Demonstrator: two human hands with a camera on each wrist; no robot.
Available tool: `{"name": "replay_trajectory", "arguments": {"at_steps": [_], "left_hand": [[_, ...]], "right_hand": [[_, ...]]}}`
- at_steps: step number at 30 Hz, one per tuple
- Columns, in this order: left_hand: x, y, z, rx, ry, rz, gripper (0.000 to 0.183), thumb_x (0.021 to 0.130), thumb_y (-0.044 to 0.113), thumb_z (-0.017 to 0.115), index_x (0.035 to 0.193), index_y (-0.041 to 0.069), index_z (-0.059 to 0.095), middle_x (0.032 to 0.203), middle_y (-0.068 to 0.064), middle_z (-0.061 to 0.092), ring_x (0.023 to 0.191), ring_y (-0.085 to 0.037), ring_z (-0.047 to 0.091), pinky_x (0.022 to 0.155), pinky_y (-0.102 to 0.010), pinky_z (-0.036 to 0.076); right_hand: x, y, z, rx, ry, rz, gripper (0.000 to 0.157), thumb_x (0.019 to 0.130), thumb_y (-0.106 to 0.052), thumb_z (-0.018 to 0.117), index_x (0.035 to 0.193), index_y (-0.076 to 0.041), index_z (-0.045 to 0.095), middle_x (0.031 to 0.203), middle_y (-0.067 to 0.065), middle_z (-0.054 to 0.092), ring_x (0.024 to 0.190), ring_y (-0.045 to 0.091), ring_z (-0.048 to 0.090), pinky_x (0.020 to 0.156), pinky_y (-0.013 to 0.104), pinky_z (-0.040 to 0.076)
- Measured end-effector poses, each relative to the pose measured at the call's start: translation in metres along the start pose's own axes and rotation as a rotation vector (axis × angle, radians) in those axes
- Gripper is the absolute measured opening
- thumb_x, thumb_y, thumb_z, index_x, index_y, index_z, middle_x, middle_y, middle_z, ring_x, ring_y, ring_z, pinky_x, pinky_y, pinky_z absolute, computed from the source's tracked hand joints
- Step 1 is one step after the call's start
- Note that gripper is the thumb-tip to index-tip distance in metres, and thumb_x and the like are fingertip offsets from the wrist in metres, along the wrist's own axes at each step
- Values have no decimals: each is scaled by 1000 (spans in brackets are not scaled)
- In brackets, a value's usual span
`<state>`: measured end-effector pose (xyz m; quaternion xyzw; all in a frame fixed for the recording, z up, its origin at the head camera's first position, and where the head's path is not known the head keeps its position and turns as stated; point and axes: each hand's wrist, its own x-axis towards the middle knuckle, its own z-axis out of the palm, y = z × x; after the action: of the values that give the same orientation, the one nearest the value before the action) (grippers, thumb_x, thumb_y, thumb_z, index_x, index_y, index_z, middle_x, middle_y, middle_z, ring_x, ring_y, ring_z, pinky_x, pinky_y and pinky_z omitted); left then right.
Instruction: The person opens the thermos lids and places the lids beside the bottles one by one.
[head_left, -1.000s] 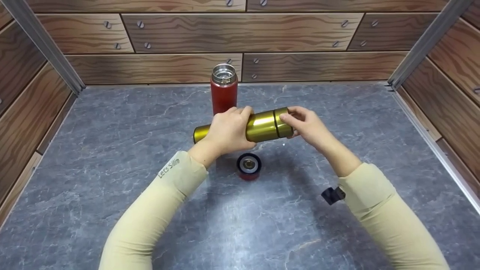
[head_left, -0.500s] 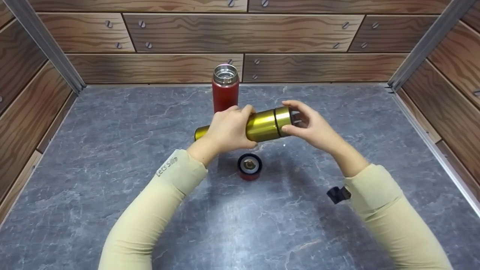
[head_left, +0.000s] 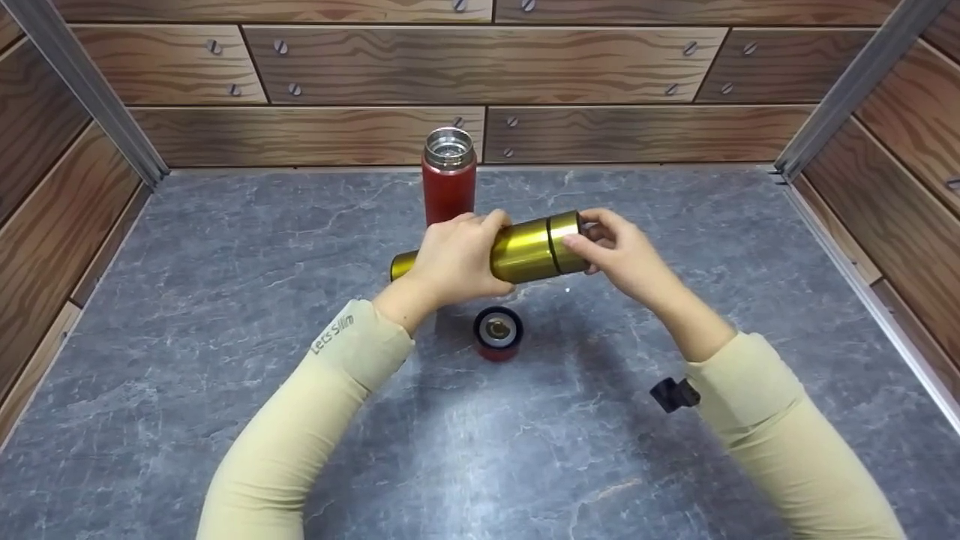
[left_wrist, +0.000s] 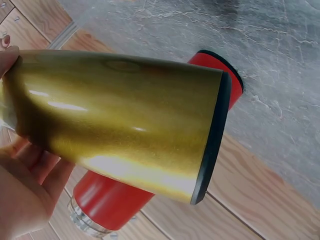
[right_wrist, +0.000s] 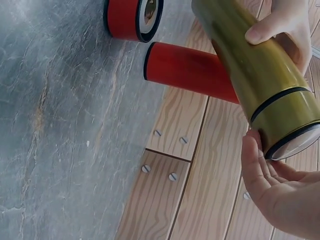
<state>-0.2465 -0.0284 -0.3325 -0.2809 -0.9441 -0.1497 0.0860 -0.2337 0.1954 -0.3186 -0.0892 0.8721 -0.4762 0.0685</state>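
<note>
A gold thermos bottle (head_left: 521, 251) is held above the table, lying nearly level with its lid end to the right and slightly raised. My left hand (head_left: 456, 259) grips the bottle around its middle and hides part of the body. At the other end, my right hand (head_left: 634, 259) has its thumb on the gold lid (head_left: 566, 241) and its other fingers around the far side. The lid sits on the bottle, with a dark ring between them. In the left wrist view, the bottle's black-edged base (left_wrist: 212, 140) points away from the hand.
Behind the gold bottle stands a red thermos bottle (head_left: 450, 191), uncapped, its steel mouth showing. A red lid (head_left: 499, 350) lies upside down on the grey marbled table (head_left: 262, 225) nearer to me. Wood-patterned walls (head_left: 480, 67) enclose the back and sides.
My right hand's fingers opened slightly and shifted around the lid half a second ago, and now close on it again. My left hand and the gold bottle have hardly moved.
</note>
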Motion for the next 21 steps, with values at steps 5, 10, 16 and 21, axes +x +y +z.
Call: {"name": "replay_trajectory", "arguments": {"at_steps": [5, 10, 16, 21], "left_hand": [[0, 0, -2, -20, -19, -1, 68, 64, 46, 78, 118, 15, 51, 95, -4, 67, 85, -20, 59, 70, -38, 49], [0, 0, -3, -40, -43, -22, 71, 63, 48, 78, 121, 16, 51, 98, -3, 67, 87, -19, 60, 72, -38, 49], [0, 1, -2, -34, -32, -12, 68, 65, 45, 78, 120, 15, 52, 97, -3, 67, 88, -21, 59, 71, -40, 49], [0, 1, 0, -20, -28, -10, 66, 66, 44, 77, 120, 15, 52, 98, -3, 67, 88, -20, 58, 70, -39, 49]], "right_hand": [[-2, 3, -4, 16, -34, -76, 56, 88, -16, 62, 136, 1, 40, 124, 21, 52, 99, 17, 55, 78, 20, 49], [-2, 7, -7, 26, -78, -188, 61, 83, -8, 66, 138, -5, 39, 132, 16, 45, 109, 24, 50, 86, 23, 47], [-3, 8, -8, 11, -88, -176, 63, 86, -10, 64, 141, -4, 33, 137, 18, 41, 112, 26, 49, 87, 23, 47], [-1, 6, -6, 12, -62, -55, 57, 93, -23, 55, 140, -1, 33, 132, 21, 45, 101, 19, 55, 77, 22, 50]]}}
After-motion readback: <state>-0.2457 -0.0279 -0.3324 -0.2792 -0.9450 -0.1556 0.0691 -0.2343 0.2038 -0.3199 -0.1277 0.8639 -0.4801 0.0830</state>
